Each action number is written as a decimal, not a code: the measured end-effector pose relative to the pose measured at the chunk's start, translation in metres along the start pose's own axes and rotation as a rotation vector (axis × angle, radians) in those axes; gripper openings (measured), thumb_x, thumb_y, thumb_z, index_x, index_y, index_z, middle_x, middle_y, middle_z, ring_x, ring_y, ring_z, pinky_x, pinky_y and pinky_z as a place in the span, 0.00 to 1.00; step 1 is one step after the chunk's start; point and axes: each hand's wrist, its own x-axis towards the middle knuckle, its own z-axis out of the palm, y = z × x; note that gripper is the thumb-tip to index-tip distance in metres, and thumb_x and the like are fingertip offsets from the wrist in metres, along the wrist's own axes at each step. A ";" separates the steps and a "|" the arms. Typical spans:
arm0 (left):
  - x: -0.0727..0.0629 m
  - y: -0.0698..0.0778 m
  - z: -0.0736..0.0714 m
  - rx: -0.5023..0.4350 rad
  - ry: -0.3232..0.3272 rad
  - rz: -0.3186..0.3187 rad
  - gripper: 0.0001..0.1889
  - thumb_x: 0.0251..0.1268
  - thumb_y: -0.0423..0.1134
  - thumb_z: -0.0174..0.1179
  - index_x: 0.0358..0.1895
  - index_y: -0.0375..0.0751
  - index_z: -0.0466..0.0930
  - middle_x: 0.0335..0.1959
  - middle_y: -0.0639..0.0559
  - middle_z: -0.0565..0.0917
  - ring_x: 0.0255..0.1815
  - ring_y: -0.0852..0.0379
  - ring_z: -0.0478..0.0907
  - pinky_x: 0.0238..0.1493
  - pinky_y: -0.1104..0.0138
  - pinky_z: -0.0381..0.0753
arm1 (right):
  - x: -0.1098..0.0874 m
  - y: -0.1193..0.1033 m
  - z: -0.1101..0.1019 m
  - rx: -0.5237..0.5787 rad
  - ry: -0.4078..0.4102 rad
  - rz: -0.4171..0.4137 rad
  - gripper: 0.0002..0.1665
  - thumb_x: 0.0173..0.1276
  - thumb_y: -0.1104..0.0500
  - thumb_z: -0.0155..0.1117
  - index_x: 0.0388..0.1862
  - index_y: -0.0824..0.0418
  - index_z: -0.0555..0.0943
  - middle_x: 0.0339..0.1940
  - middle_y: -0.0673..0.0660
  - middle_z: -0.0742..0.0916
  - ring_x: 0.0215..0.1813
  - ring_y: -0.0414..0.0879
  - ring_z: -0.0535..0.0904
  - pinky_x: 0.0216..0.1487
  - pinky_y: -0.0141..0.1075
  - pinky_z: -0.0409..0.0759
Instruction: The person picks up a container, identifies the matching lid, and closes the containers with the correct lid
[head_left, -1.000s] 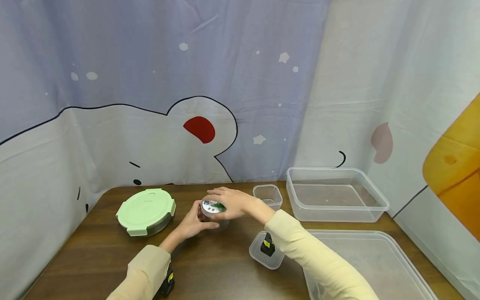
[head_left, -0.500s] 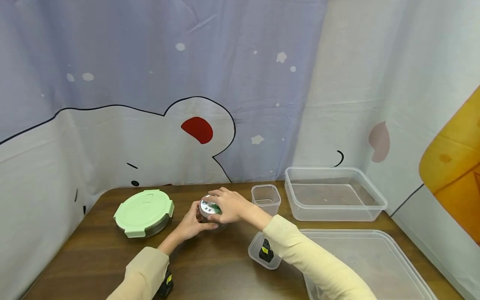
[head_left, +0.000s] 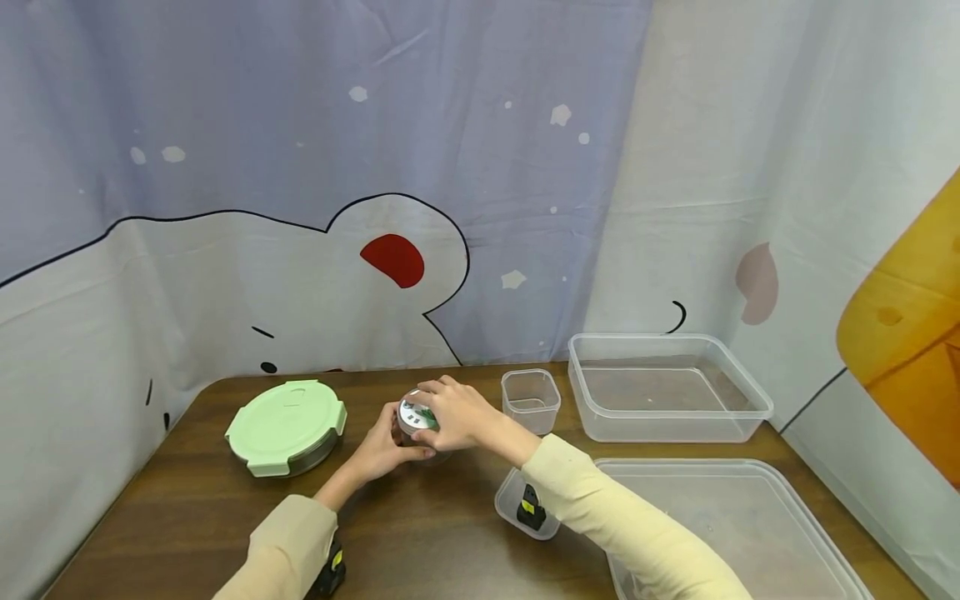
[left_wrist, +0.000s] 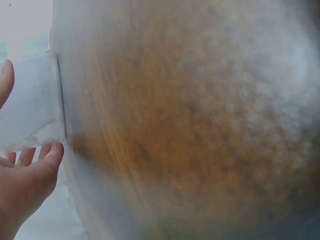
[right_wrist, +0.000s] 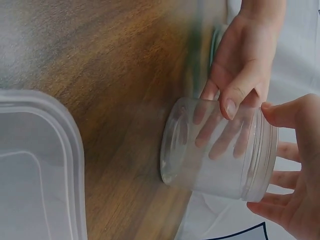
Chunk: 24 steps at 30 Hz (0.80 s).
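Observation:
A clear round plastic jar (right_wrist: 220,162) stands on the brown table, topped by a lid (head_left: 415,417) printed white with a green leaf. My left hand (head_left: 378,451) holds the jar's side, its fingers showing through the clear wall in the right wrist view. From above, my right hand (head_left: 459,413) grips the lid's rim with thumb and fingers spread around it. Part of the printed top is hidden under this hand. In the left wrist view, a piece of the jar (left_wrist: 30,102) appears between thumb and fingers.
A round container with a green clip lid (head_left: 288,421) sits at left. Toward the right are a small clear box (head_left: 531,414), its small lid (head_left: 510,510) under my right forearm, a large clear box (head_left: 675,427) and a large flat lid (head_left: 712,517). A curtain hangs behind.
Both hands keep their hold on the jar and its lid. The right fingers have shifted slightly over the lid. The whole head view has drifted a little.

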 end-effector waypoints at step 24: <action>-0.003 0.004 0.002 0.073 0.037 -0.013 0.43 0.50 0.35 0.73 0.64 0.33 0.53 0.63 0.33 0.69 0.62 0.40 0.73 0.60 0.52 0.76 | -0.004 -0.006 0.003 -0.086 0.026 -0.053 0.32 0.67 0.42 0.59 0.67 0.53 0.72 0.66 0.58 0.77 0.62 0.51 0.75 0.54 0.38 0.81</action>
